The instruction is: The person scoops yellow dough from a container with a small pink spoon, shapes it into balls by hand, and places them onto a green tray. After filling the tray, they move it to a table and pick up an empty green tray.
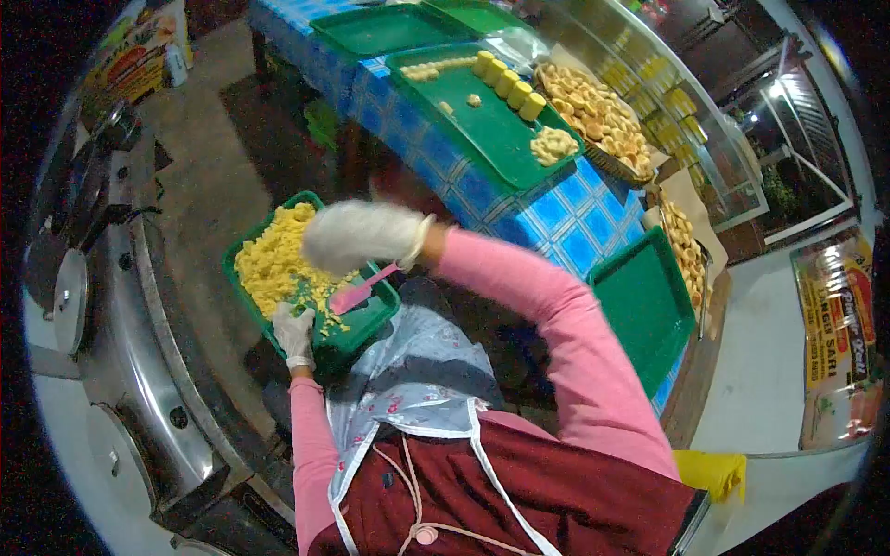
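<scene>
A deep green tray (pixel 394 310) sits before my lap, heaped with yellow crumbly food (pixel 273 255). My left hand (pixel 295 332), in a white glove, reaches over its near left edge with curled fingers among the crumbs; what they hold is hidden. Above the tray's far right side is my gloved right hand (pixel 362 236), smeared by motion, its fingers impossible to read. A pink scoop (pixel 352 295) lies in the tray below that hand, its blade towards the crumbs.
On the right, a blue checked table (pixel 579 218) carries a green tray (pixel 477 139) with yellow cylinders (pixel 507 83) and pale dough (pixel 553 145). Round baked pieces (pixel 598 116) fill a basket beside it. Another green tray (pixel 644 310) stands nearer. Steel equipment (pixel 148 371) lines the left.
</scene>
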A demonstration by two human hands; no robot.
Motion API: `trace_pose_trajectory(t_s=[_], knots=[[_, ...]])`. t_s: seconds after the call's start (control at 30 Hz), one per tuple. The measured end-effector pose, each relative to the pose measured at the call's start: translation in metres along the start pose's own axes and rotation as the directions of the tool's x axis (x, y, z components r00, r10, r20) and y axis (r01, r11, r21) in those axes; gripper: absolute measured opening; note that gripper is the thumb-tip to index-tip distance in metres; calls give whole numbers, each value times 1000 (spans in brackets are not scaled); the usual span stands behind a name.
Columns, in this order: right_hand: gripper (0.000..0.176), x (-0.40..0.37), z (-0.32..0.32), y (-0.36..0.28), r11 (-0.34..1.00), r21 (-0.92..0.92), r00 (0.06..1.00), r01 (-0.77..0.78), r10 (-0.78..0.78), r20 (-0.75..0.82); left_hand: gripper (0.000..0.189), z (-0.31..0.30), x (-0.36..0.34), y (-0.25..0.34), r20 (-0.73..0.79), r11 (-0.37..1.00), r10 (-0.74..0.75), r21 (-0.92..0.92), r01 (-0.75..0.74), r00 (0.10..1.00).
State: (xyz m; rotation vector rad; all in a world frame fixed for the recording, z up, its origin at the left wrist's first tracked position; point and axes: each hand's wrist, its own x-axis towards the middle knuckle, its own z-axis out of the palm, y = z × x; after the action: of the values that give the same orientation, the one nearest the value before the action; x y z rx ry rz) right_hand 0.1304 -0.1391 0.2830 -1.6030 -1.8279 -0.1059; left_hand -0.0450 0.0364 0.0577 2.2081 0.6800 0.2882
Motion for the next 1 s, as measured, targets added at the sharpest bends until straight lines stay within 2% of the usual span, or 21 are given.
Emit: trace_pose_trajectory(t_s=[0.03, 0.07, 0.1, 0.13, 0.2, 0.23, 0.3, 0.33, 0.37, 0.43, 0.47, 0.53, 0.57, 0.6, 0.7, 0.83, 0.9, 1.0], knots=[[18, 21, -42, -15, 985, -14, 976, -170, 170, 138, 42, 1, -1, 1, -36, 1000, 11, 6, -10, 999], [18, 44, -85, -33, 943, -75, 904, -325, 332, 269, 42, 3, -3, 2, -74, 1000, 18, 11, -17, 997], [17, 70, -135, -63, 764, -488, 626, -422, 635, 453, 42, 4, -3, 2, -111, 1000, 23, 15, -22, 994], [18, 44, -163, -27, 867, -288, 742, -406, 497, 450, 42, 5, -4, 2, -127, 999, 40, -2, -41, 991], [26, 28, -233, -22, 829, -334, 734, -449, 555, 390, 43, 7, -8, 3, -169, 998, 46, -23, -51, 985], [23, 16, -253, 1, 644, -658, 666, -391, 691, 280, 43, 7, -8, 4, -190, 998, 52, -31, -59, 980], [39, -16, -304, 39, 528, -724, 674, -444, 729, 119, 44, 4, -8, 8, -131, 999, 47, 28, -43, 990], [43, -28, -316, 43, 533, -711, 750, -459, 662, 13, 45, 3, -8, 9, -102, 998, 44, 57, -38, 994], [48, -43, -325, 49, 542, -696, 809, -472, 580, -96, 45, 6, -8, 7, -135, 995, 81, 73, -72, 988], [36, -70, -333, 106, 418, -747, 728, -516, 674, -126, 46, 20, -7, -8, -207, 985, 157, 110, -137, 966], [35, -78, -326, 120, 433, -686, 699, -584, 698, -156, 45, 17, -8, -3, -162, 986, 129, 130, -108, 978], [43, -77, -309, 143, 420, -682, 659, -599, 743, -121, 45, 7, -6, 8, -80, 983, 68, 177, -53, 994], [46, -77, -302, 150, 349, -852, 730, -391, 681, -56, 45, 5, -5, 11, -77, 982, 76, 181, -61, 994], [51, -79, -298, 161, 410, -819, 766, -400, 641, -53, 45, 4, -6, 12, -70, 980, 81, 185, -67, 994], [54, -87, -295, 189, 447, -858, 858, -254, 513, 13, 48, -2, -6, 16, -24, 979, 35, 201, -30, 999], [62, -90, -299, 201, 365, -864, 800, -347, 596, -69, 51, -8, -2, 28, 66, 967, -61, 253, 42, 996], [64, -86, -305, 199, 399, -855, 776, -332, 630, -7, 56, -10, -2, 30, 106, 962, -108, 261, 77, 988], [70, -80, -306, 194, 413, -847, 773, -336, 634, 2, 68, 0, 0, 9, 122, 953, -50, 302, 11, 991]])
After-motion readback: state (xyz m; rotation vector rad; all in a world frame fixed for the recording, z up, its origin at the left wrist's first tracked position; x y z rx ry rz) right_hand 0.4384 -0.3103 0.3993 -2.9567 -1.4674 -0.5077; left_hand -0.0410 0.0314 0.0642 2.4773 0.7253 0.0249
